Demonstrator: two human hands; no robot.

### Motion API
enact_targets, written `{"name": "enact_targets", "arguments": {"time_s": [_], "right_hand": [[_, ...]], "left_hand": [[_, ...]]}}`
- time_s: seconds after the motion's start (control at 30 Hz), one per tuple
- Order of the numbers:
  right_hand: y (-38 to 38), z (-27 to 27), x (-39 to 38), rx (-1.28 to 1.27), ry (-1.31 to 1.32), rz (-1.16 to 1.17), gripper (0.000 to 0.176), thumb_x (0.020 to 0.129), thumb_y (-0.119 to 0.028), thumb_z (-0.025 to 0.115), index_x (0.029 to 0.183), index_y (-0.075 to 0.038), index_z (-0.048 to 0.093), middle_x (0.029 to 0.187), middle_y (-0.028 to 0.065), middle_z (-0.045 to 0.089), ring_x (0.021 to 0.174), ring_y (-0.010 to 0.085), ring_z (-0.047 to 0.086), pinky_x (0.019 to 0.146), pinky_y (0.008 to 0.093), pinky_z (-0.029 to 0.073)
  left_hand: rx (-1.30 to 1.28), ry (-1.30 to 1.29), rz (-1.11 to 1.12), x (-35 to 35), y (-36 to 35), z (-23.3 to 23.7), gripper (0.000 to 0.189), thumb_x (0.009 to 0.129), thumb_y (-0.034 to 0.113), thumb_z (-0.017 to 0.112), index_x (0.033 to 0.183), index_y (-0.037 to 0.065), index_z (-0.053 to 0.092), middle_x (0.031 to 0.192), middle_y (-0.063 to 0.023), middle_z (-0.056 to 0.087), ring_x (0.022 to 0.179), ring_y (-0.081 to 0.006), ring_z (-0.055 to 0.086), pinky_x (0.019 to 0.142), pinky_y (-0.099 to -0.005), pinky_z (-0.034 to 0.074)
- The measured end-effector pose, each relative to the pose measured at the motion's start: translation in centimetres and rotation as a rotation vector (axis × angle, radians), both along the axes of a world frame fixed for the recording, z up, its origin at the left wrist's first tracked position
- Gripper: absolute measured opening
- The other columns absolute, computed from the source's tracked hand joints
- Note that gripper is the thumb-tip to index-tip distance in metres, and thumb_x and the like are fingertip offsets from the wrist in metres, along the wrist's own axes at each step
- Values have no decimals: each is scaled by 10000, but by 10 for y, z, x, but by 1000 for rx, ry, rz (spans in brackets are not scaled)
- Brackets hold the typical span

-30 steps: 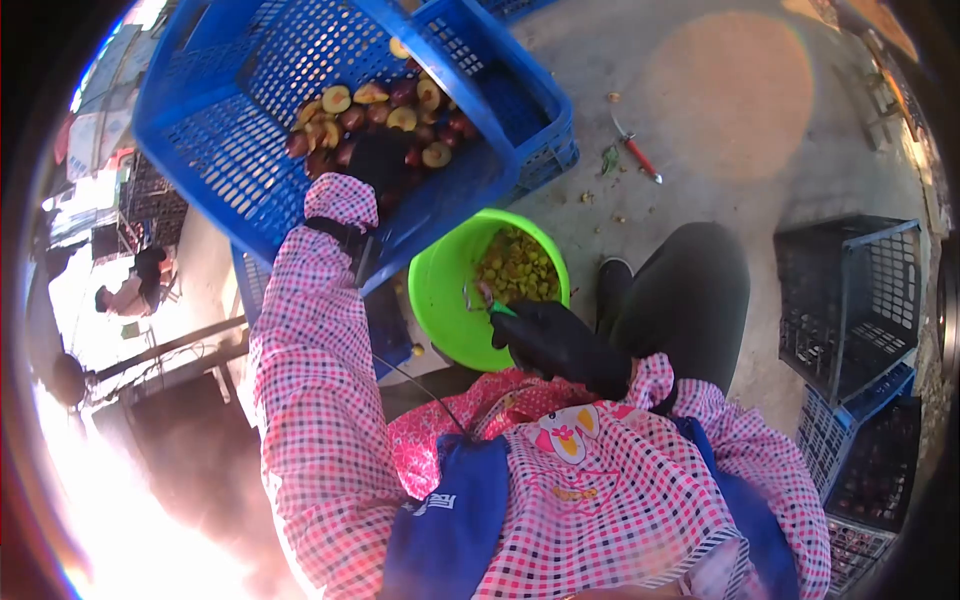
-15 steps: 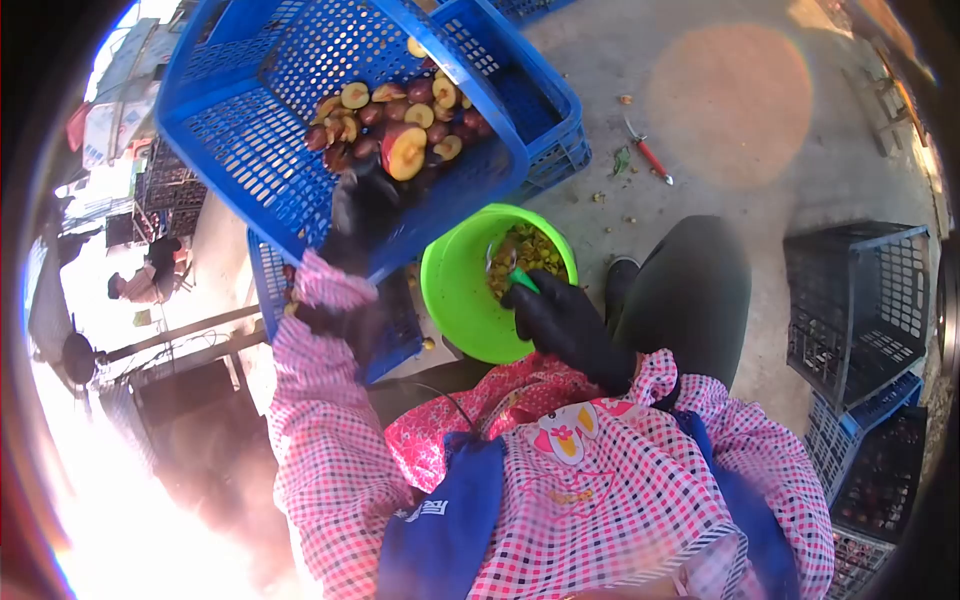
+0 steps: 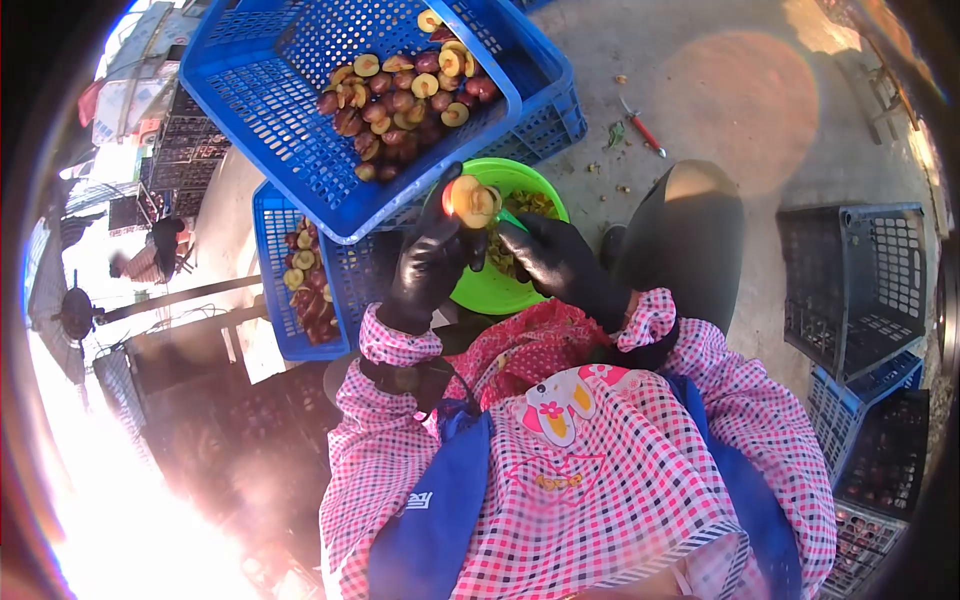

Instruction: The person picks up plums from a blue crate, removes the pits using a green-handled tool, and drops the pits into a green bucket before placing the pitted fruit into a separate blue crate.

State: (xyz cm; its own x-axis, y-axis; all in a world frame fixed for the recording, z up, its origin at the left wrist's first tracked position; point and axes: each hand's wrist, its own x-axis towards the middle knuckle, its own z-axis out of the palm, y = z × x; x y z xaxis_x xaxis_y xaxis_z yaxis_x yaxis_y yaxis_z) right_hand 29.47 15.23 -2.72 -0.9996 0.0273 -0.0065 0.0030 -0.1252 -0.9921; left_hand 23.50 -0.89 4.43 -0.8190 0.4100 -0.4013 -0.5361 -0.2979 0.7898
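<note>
My left hand (image 3: 428, 265), in a black glove, holds up a halved plum (image 3: 472, 203) with its yellow cut face showing. Gripped in my black-gloved right hand (image 3: 560, 262) is a green-handled coring tool (image 3: 512, 219); its metal loop is at the right edge of the plum half, mostly hidden. Both hands are over a bright green bucket (image 3: 490, 290) that contains yellowish fruit scraps (image 3: 532, 205). Just beyond my left hand, a tilted blue crate (image 3: 255, 100) holds many dark red plum halves (image 3: 400, 100), several with their cut faces up.
Another blue crate (image 3: 350, 300) with plum halves stands at the left, and one more (image 3: 550, 125) supports the tilted crate. Red-handled shears (image 3: 645, 135) lie on the concrete floor. Black crates (image 3: 850, 290) are stacked at the right. A person (image 3: 155, 255) is far off at the left.
My left hand has come out of the tilted crate with a plum half and moved down to my right hand. The coring tool has risen from inside the bucket to the fruit.
</note>
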Motion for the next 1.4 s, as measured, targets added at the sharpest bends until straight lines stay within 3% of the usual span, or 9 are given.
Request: {"name": "enact_targets", "arguments": {"time_s": [0.27, 0.63, 0.73, 0.8, 0.93, 1.0, 1.1, 1.33, 1.4], "right_hand": [[-5, -18, 4, 533, 461, -123, 409, 924, -421, 582, 885, -17, 630, 637, 176, 598, 572, 334, 604, 550, 420, 470], [-8, -2, 7, 351, 65, -24, 435, 901, -468, 587, 848, -38, 621, 628, 199, 604, 593, 393, 614, 553, 472, 471], [-8, -1, 6, 335, 78, -61, 436, 898, -476, 587, 842, -45, 623, 612, 193, 597, 580, 390, 610, 541, 472, 468], [-8, -1, 6, 352, 50, -43, 432, 897, -476, 589, 841, -49, 624, 604, 189, 593, 574, 387, 609, 535, 470, 466], [-7, 3, 6, 379, 41, -9, 418, 895, -462, 599, 832, -49, 616, 587, 182, 585, 561, 383, 604, 523, 472, 461], [-8, 6, 7, 365, 43, -17, 418, 893, -459, 603, 827, -46, 613, 583, 181, 583, 557, 381, 603, 518, 473, 458], [-9, 10, 7, 397, 63, -53, 408, 900, -445, 597, 815, -46, 606, 576, 173, 581, 548, 376, 601, 521, 473, 457], [-6, 0, 4, 250, 81, 131, 419, 937, -423, 546, 788, -33, 585, 593, 179, 566, 545, 352, 580, 517, 443, 452], [0, 6, 2, 152, 45, 231, 439, 950, -430, 527, 780, -29, 578, 570, 158, 551, 526, 322, 576, 500, 425, 442]], "left_hand": [[-345, 228, 19, -1, 11, -13, 597, 1010, 543, 289, 1166, 27, 547, 887, -71, 624, 608, -116, 524, 529, -223, 412], [-199, 132, -101, -12, -1, -26, 420, 1031, 386, 388, 1144, 9, 534, 921, -104, 662, 671, -187, 594, 554, -272, 484], [-797, 600, -181, -11, -4, -44, 288, 945, 137, 591, 1174, -8, 495, 987, -126, 665, 819, -220, 642, 710, -313, 532], [-1028, 1394, -75, -18, -19, -79, 528, 975, 397, 519, 1232, -61, 465, 934, -117, 613, 714, -183, 613, 599, -289, 510], [-918, 1031, -100, -17, -22, -83, 670, 875, 216, 687, 1353, -94, 334, 941, -143, 607, 765, -249, 629, 660, -312, 536], [-129, -23, 236, -12, -2, -54, 707, 834, 73, 706, 1381, -108, 296, 943, -145, 607, 807, -258, 619, 649, -320, 534], [-870, 942, -9, -2, -1, -58, 346, 945, -17, 530, 1265, -10, 399, 981, -147, 644, 889, -237, 654, 851, -343, 532], [-575, 426, -43, -9, 7, -33, 299, 991, 166, 522, 1205, -37, 471, 896, -149, 645, 800, -231, 653, 778, -333, 550], [-436, 223, 14, -17, 12, -30, 716, 996, 586, 258, 879, 1, 654, 740, -78, 649, 662, -155, 628, 632, -280, 520]]}}
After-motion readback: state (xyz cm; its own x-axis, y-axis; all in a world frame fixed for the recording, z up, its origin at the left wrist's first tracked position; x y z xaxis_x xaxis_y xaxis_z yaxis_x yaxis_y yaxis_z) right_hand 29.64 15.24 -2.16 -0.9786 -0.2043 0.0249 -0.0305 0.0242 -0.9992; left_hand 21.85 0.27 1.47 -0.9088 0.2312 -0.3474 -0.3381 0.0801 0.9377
